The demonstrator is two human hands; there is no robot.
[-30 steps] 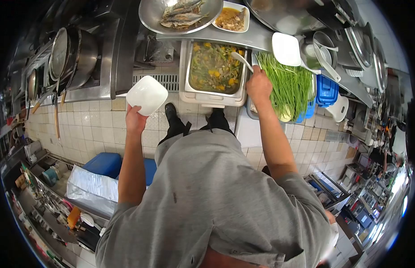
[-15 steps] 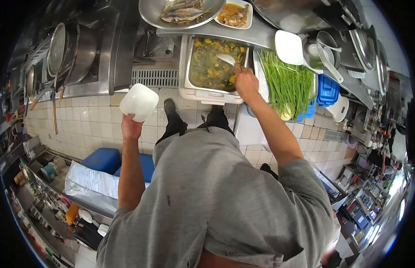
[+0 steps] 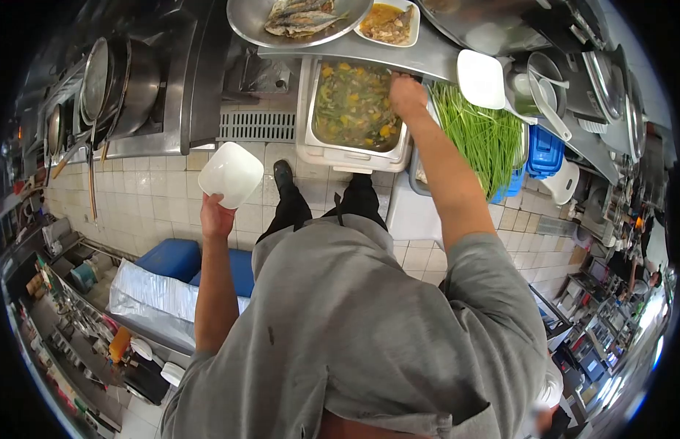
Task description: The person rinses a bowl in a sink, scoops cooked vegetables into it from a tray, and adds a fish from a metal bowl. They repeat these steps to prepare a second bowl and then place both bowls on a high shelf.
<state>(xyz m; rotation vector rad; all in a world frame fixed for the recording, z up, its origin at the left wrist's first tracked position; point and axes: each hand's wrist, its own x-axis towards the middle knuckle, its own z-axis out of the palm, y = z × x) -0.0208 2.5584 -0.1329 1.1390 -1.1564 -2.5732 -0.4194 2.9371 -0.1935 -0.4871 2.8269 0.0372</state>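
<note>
My left hand (image 3: 217, 216) grips the white square plastic bowl (image 3: 231, 174) from below, tilted and off to the side. My right hand (image 3: 407, 95) is clenched, on what I cannot tell, over the far edge of the rectangular white tray of vegetable stew (image 3: 352, 110), bowl well apart from it.

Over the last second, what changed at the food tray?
The right hand moved from the tray's right edge to its far right corner; the white spoon it held is no longer visible. The left hand still holds the white bowl to the left. Tray and greens unmoved.
</note>
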